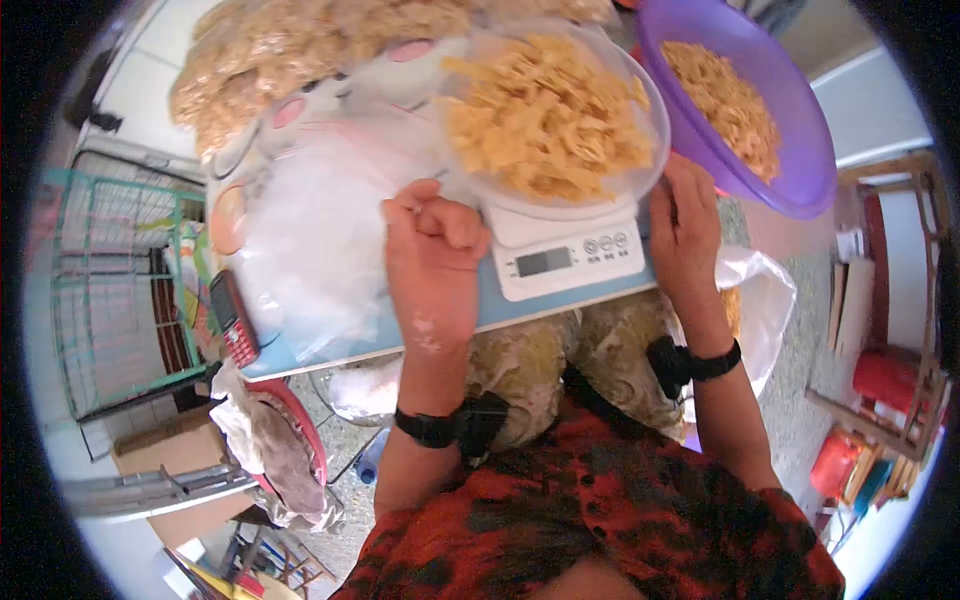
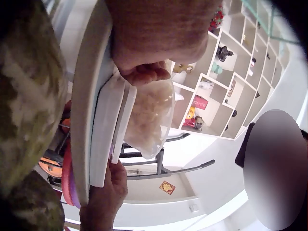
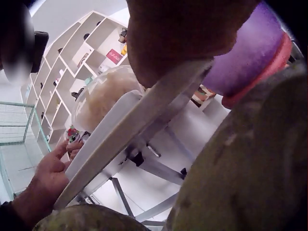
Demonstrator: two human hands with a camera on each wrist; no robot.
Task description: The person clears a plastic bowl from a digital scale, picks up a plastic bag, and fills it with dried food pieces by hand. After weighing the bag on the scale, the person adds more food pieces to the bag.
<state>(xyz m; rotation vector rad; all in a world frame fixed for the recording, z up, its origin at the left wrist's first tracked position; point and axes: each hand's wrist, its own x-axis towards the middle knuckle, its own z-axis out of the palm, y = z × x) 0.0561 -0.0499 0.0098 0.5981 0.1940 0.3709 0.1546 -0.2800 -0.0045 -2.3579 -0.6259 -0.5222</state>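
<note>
Directly between both hands [image 1: 435,265] [image 1: 688,225] sits the scale [image 1: 573,262] under its bowl [image 1: 657,120].

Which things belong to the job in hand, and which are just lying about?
Likely job things:
white plastic digital scale
round translucent bowl of yellow pieces
translucent plastic pile
purple plastic basin

Likely lying about:
red-black keypad phone
brown cardboard
</note>
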